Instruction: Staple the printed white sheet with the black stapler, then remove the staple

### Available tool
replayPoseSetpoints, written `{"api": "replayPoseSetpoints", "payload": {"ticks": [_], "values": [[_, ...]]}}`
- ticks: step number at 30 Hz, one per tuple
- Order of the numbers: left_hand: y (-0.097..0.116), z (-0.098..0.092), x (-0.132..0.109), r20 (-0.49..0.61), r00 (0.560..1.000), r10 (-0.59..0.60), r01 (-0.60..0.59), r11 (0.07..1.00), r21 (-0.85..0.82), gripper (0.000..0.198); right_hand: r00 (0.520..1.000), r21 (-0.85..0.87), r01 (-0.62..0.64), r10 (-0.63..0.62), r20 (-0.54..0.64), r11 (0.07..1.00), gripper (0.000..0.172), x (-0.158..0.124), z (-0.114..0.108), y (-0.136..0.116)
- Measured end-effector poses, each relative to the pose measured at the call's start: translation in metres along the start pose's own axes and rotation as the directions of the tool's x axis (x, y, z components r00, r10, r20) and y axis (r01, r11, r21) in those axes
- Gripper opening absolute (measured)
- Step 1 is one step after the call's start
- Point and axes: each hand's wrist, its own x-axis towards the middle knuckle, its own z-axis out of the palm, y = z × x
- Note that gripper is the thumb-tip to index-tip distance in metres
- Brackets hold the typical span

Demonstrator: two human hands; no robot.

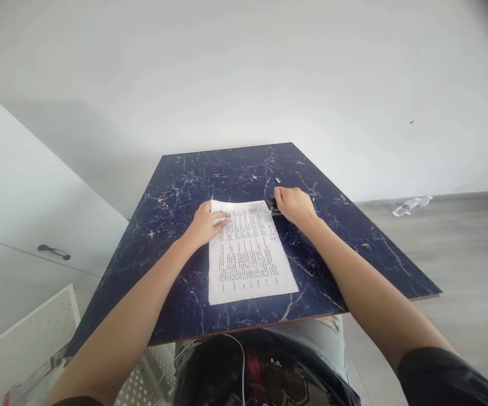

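Observation:
A stack of printed paper sheets [248, 254] lies on a dark blue marble-patterned table [176, 186]. My left hand [207, 223] holds the stack at its upper left edge, with some fingers lying over the print. At the upper right corner of the sheets, my right hand [293, 204] is closed around a black stapler [274, 207]. Most of the stapler is hidden under that hand, and its front end meets the paper's edge. Just beyond the right hand lies a small silvery piece [278, 180], perhaps a strip of staples.
A white wall [244, 73] stands behind the table. At the left are a white cabinet door with a dark handle [53, 251] and a white perforated basket [28, 332]. A clear plastic item [412, 206] lies on the floor at the right. A white cable [242, 361] hangs in front of me.

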Motion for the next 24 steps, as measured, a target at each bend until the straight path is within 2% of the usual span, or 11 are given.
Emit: {"api": "replayPoseSetpoints", "payload": {"ticks": [4,7,10,13,15,18,20,22,24], "values": [[-0.004,-0.01,-0.004,0.152,0.985,-0.079,0.079,0.997,0.011,0.059,0.997,0.029,-0.08,0.079,0.02,0.996,0.055,0.01,-0.003,0.027],[-0.004,-0.014,-0.007,0.194,0.976,-0.097,0.096,0.995,0.013,0.074,0.993,0.068,-0.065,0.058,0.098,0.996,0.06,0.014,-0.007,0.037],[-0.004,-0.015,-0.008,0.189,0.977,-0.103,0.103,0.995,0.013,0.077,0.977,0.132,0.023,-0.051,0.209,0.991,0.066,0.012,-0.012,0.043],[-0.003,-0.014,-0.008,0.179,0.978,-0.111,0.109,0.994,0.021,0.074,0.947,0.14,0.166,-0.198,0.255,0.976,0.051,0.01,-0.017,0.047],[-0.003,-0.013,-0.007,0.168,0.98,-0.103,0.102,0.995,0.017,0.072,0.946,0.101,0.22,-0.238,0.222,0.97,0.04,0.009,-0.018,0.045],[-0.005,-0.009,-0.006,0.162,0.982,-0.098,0.102,0.995,-0.013,0.065,0.968,0.155,0.219,-0.235,0.092,0.963,0.028,0.001,-0.021,0.025],[-0.006,-0.006,-0.003,0.111,0.987,-0.116,0.122,0.991,-0.05,0.052,0.956,0.296,0.235,-0.274,0.1,0.926,0.024,-0.009,-0.022,-0.003],[-0.009,-0.005,-0.001,-0.027,0.99,-0.136,0.133,0.986,-0.104,0.045,0.902,0.428,0.276,-0.386,0.196,0.861,0.024,-0.023,-0.022,-0.036],[-0.013,-0.005,0.002,-0.203,0.966,-0.162,0.131,0.979,-0.157,0.046,0.84,0.451,0.371,-0.5,0.209,0.812,0.022,-0.038,-0.018,-0.069]]}}
